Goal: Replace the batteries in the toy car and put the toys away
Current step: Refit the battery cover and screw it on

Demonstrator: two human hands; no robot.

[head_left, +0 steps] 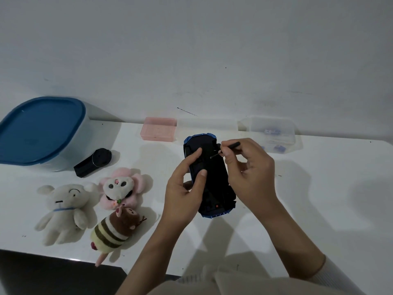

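Underside of the toy car (212, 179) faces up at us, its long axis running from the near edge of the surface (319, 188) toward the far edge, tilted slightly left at the far end. Our left hand (185, 188) grips the car along its left flank, fingers curled over the black base. Our right hand (246, 165) pinches a small screwdriver (230, 146), tip angled down and left into the base near the car's far end. We judge this to be the screw of the battery cover, though the screw head is too small to confirm. The tool tip lies just left of the right hand, so that hand does the turning while the left steadies. Plush toys (85, 207) lie toward the left edge, beside a blue-lidded container (40, 130).
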